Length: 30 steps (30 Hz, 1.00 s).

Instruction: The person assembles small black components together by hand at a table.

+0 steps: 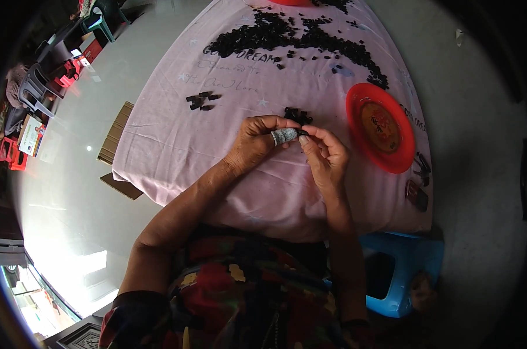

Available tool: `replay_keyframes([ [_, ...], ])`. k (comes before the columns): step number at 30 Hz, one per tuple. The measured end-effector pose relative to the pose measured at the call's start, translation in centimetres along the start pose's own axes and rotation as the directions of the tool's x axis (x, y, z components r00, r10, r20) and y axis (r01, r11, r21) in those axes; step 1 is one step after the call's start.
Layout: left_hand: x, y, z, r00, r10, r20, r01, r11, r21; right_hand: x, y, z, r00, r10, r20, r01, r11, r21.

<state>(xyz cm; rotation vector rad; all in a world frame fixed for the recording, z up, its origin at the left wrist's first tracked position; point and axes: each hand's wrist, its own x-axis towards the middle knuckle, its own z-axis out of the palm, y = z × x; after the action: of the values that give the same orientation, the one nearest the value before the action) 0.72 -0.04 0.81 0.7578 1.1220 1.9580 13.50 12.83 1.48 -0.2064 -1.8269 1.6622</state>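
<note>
My left hand [253, 144] and my right hand [328, 158] meet over the near half of a pink cloth [176, 145]. Between their fingertips they pinch a small black piece [302, 132], mostly hidden by the fingers. A grey knitted cover wraps my left thumb [284, 136]. Just beyond the hands lies a small heap of black pieces [296, 114]. Several more black pieces [201, 101] sit in a loose group to the left. Farther off, a large pile of black pieces [257, 36] spreads across the cloth.
A red plate [409, 136] with an orange-brown middle lies at the right. Beside it are a black tool [422, 168] and a small dark red device [416, 195]. A blue stool [406, 279] stands at lower right, cardboard [115, 136] at left. Another red dish [289, 2] shows at the far edge.
</note>
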Motion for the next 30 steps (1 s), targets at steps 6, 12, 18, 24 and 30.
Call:
replay_keyframes([
  [6, -0.1, 0.4, 0.3, 0.995, -0.074, -0.066, 0.074, 0.997, 0.006, -0.1, 0.2, -0.1, 0.999, -0.023, 0.029, 0.022, 0.999, 0.03],
  [12, 0.1, -0.1, -0.4, 0.994, -0.111, -0.007, 0.109, 0.988, -0.107, 0.0, -0.3, 0.5, 1.0, -0.024, -0.014, 0.025, 0.998, 0.062],
  [18, 0.3, -0.3, -1.1, 0.995, -0.09, 0.037, 0.092, 0.994, -0.066, -0.1, 0.0, 0.1, 0.999, -0.034, -0.016, 0.035, 0.998, 0.048],
  [24, 0.3, -0.1, -1.1, 0.996, -0.075, 0.044, 0.077, 0.996, -0.042, 0.0, 0.0, 0.2, 0.998, -0.053, -0.02, 0.053, 0.998, 0.035],
  [30, 0.3, -0.3, -0.5, 0.998, -0.009, 0.06, 0.01, 1.0, -0.012, 0.0, 0.1, -0.1, 0.997, -0.075, -0.031, 0.073, 0.994, -0.084],
])
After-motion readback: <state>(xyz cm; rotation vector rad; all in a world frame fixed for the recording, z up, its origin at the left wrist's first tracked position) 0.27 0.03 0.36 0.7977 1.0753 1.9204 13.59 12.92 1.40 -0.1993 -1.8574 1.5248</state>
